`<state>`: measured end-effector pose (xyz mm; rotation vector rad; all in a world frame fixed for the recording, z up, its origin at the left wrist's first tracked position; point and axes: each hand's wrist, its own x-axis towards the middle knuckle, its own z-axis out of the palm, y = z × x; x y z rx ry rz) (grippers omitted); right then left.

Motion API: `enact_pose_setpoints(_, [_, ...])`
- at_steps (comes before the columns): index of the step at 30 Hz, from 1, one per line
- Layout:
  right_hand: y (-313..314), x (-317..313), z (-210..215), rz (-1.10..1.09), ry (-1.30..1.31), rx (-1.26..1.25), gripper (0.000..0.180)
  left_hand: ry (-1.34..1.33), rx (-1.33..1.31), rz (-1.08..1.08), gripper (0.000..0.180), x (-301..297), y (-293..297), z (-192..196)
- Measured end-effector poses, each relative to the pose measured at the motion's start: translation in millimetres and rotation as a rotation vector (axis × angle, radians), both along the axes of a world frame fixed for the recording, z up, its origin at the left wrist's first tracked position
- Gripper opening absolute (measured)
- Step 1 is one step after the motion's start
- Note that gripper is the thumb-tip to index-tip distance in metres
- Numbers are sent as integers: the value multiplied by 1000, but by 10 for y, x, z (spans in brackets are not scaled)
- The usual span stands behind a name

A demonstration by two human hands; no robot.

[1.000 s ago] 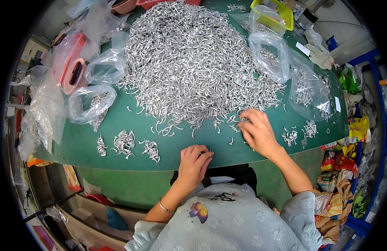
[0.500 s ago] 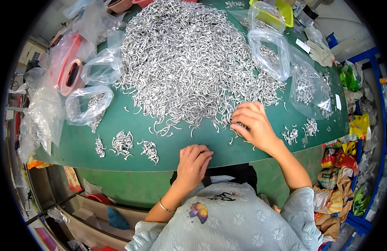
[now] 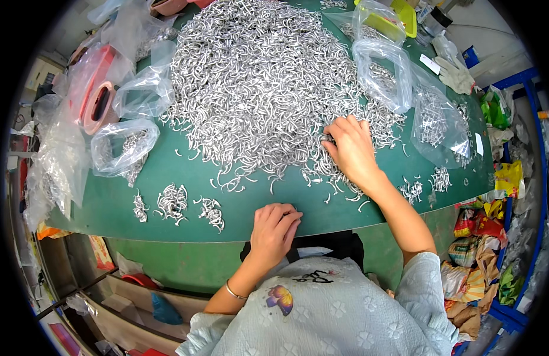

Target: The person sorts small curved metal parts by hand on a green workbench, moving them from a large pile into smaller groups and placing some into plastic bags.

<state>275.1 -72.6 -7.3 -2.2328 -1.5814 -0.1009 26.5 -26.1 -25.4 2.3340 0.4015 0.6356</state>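
A big heap of small curved silvery metal pieces (image 3: 257,89) covers the middle of the green table (image 3: 239,216). My right hand (image 3: 351,148) lies on the heap's near right side, thumb apart from the bent fingers, its fingertips among the pieces. At the table's front edge rests my left hand (image 3: 274,230), its fingers curled in and closed; whatever they hold, if anything, is hidden. Left of it sit three little piles of the same pieces, the middle pile (image 3: 172,202) the largest. Two more small piles, one of them this near pile (image 3: 411,190), lie right of my right forearm.
Clear plastic bags, including an open bag (image 3: 125,147) on the left and a bag of pieces (image 3: 434,121) on the right, flank the heap. A pink basket (image 3: 99,107) stands at the left. A blue shelf frame (image 3: 538,148) with packets is at the right.
My right hand has moved away from me, up and deeper onto the heap, uncovering loose pieces near the table's front. My left hand stays nearly in place.
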Motion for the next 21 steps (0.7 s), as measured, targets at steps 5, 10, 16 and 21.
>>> enact_pose_setpoints(5, [7, -19, 17, -8, 17, -2, 12, -4, -3, 3, 24, 6, -7, -5])
enact_pose_setpoints(10, [-2, -3, -19, 79, 24, 51, 8, -8, -6, 2, 24, 30, -3, -1])
enact_pose_setpoints(16, [-10, -28, 106, 13, 47, 77, 9, -35, -4, 8, 25, 21, 2, -15])
enact_pose_setpoints(21, [59, -82, 401, 152, 638, -48, 19, -36, 0, -9, 25, -22, 1, -53])
